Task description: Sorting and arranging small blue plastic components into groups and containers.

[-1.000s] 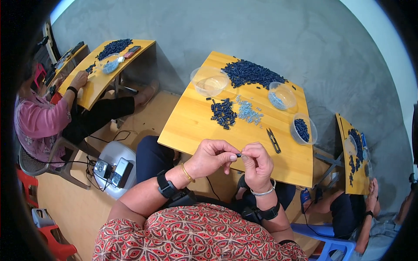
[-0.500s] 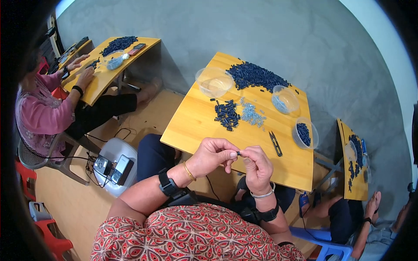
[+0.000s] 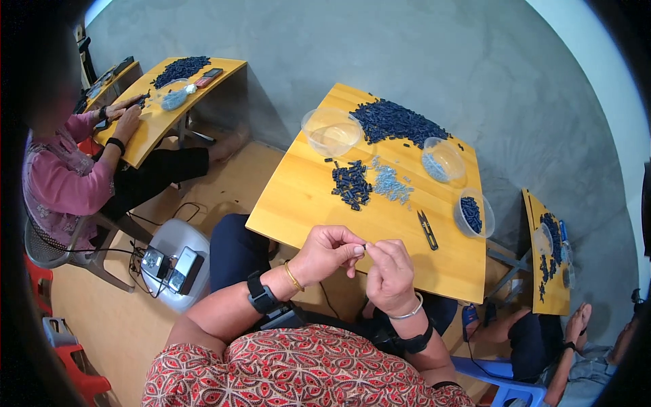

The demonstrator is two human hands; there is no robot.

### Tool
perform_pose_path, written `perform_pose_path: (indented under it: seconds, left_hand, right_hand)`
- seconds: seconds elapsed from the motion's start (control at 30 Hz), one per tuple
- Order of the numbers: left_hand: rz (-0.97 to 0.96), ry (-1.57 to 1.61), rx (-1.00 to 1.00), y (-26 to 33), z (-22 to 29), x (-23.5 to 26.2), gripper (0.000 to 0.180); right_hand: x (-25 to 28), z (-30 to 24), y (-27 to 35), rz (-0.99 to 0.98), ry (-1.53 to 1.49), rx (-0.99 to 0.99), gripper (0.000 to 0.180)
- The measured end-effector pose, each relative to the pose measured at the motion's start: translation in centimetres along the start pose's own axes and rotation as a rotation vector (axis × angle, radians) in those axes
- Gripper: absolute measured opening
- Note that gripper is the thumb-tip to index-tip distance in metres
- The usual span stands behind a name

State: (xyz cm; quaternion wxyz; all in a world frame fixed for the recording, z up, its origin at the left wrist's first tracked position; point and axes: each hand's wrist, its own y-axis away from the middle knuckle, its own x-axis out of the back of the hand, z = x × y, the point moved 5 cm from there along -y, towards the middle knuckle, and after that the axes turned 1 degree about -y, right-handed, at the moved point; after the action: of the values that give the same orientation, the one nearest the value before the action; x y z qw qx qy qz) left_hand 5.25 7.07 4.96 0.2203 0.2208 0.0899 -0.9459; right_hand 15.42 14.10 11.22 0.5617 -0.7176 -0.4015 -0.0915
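Observation:
My left hand point(image 3: 331, 254) pinches a small dark-blue tubular piece point(image 3: 365, 246) between thumb and forefinger, just over the table's near edge. From the other side my right hand point(image 3: 391, 273) is closed, its fingertips meeting the piece's end; whatever else they grip is hidden. Beyond my hands lie a small pile of dark-blue pieces point(image 3: 351, 184) and, beside it, a scatter of pale-blue clear bits point(image 3: 391, 184). Black thread snips point(image 3: 428, 230) rest to the right, blades pointing away from me.
A big heap of dark pieces point(image 3: 400, 122) covers the table's point(image 3: 291, 197) far side. Around it stand an empty clear tub point(image 3: 313, 139), a tub of pale bits point(image 3: 456, 160) and a tub of dark pieces point(image 3: 487, 220). Co-workers sit at tables left and right.
Both my hands have come slightly nearer to me, and my right fingers now cover more of the dark piece. At the left table, the co-worker's hands have come together over some pieces.

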Motion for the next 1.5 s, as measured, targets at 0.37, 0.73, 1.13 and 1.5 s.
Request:
perform_pose_path:
  seconds: [0.37,0.73,1.13,1.5]
  left_hand:
    - [0.104,-0.035,0.028,-2.3,-2.9,4.5,0.009]
    - [0.052,-0.005,0.020,-2.4,-2.9,6.1,0.010]
    - [0.029,-0.150,-0.022,-3.2,-3.2,5.5,0.009]
    - [0.058,-0.214,-0.025,-3.0,-3.7,5.4,0.007]
  right_hand:
    - [-3.3,10.4,1.6,-0.140,-0.178,-0.546,0.015]
    - [-6.5,13.7,-2.0,-0.320,0.134,-0.300,0.010]
    - [-7.8,13.5,-0.6,-0.323,0.443,-0.168,0.011]
    - [-6.7,15.7,0.9,-0.036,0.324,-0.539,0.007]
